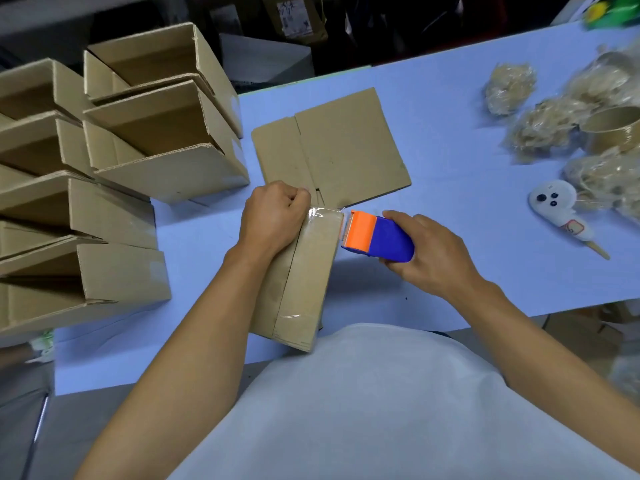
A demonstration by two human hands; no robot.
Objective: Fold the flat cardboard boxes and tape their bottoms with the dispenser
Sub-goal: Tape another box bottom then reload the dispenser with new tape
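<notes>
A folded cardboard box (304,278) lies bottom-up at the table's near edge, with clear tape along its centre seam. My left hand (273,216) is curled in a fist and presses on the box's far left corner, beside the tape's far end. My right hand (426,254) grips the blue and orange tape dispenser (377,239), whose orange head touches the box's far right edge. A flat cardboard blank (339,147) lies just beyond the box.
Several folded open boxes (138,133) are stacked in rows on the left. At the right of the blue table (450,133) lie bundles of crumpled tape (509,88), a brown tape roll (613,129) and a small white plush toy (554,199).
</notes>
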